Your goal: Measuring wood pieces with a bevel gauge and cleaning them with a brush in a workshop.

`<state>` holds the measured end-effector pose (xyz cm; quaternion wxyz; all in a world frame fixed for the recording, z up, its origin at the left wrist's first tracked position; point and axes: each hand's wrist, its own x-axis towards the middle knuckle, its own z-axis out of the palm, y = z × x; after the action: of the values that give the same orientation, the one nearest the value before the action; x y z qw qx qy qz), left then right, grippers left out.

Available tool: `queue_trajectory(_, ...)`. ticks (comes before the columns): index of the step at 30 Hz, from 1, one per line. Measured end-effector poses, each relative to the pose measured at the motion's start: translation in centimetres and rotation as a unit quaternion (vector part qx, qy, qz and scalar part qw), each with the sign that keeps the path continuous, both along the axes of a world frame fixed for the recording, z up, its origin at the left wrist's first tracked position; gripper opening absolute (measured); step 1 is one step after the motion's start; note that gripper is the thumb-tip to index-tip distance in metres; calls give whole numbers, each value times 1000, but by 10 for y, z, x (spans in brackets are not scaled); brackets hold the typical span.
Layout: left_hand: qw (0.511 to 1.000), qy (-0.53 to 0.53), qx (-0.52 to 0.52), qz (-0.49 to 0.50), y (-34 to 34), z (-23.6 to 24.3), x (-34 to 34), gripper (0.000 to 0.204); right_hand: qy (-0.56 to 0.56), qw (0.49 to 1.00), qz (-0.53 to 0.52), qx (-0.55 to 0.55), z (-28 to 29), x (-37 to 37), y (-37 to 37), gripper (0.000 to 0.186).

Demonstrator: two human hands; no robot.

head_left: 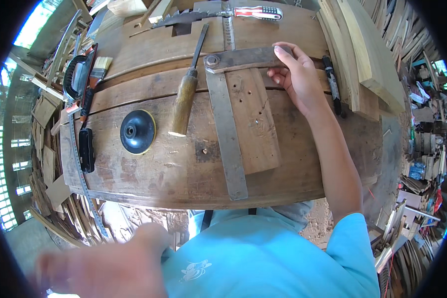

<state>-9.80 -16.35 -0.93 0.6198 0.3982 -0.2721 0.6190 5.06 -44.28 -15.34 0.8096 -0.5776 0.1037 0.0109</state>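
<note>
My right hand (pixel 299 74) is closed on the free end of the dark wooden stock of a bevel gauge (pixel 248 59), its thumb on top. The gauge's grey metal blade (pixel 227 141) runs from the bolted corner toward the bench's near edge. It lies along the left side of a flat wooden board (pixel 257 124) with several small holes. Left of the gauge rests a wood-handled chisel (pixel 185 102), blade pointing away. My left hand (pixel 104 263) is off the bench at the lower left, smeared by motion; its fingers cannot be made out.
A black round pad (pixel 138 131) lies on the wooden workbench (pixel 159 184). A brush (pixel 100 68) and a measuring tape strip (pixel 82 166) are at left. A black marker (pixel 333 85) and stacked planks (pixel 367 54) stand right. A striped handle (pixel 258 13) lies at the back.
</note>
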Motion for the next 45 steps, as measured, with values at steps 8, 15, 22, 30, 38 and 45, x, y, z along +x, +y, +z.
queue_trajectory(8, 791, 456, 407, -18, -16, -119, 4, 43, 6, 999, -28, -19, 29, -17, -9, 30)
queue_trajectory(15, 737, 499, 449, -79, -12, -117, 5, 54, 41, 990, -124, 53, 26, -86, -11, 27)
queue_trajectory(22, 746, 478, 462, -24, -3, -106, 24, 48, 45, 971, -203, 119, 23, -133, -12, 24)
queue_trajectory(30, 748, 496, 440, 16, 19, -104, 40, 43, 70, 971, -188, 126, 30, -160, 15, 24)
queue_trajectory(38, 736, 505, 446, 63, 31, -106, 52, 41, 82, 991, -110, -4, 24, -172, 27, 41)
queue_trajectory(45, 712, 512, 471, 98, 33, -111, 56, 40, 42, 983, -55, -172, 27, -171, 31, 47)
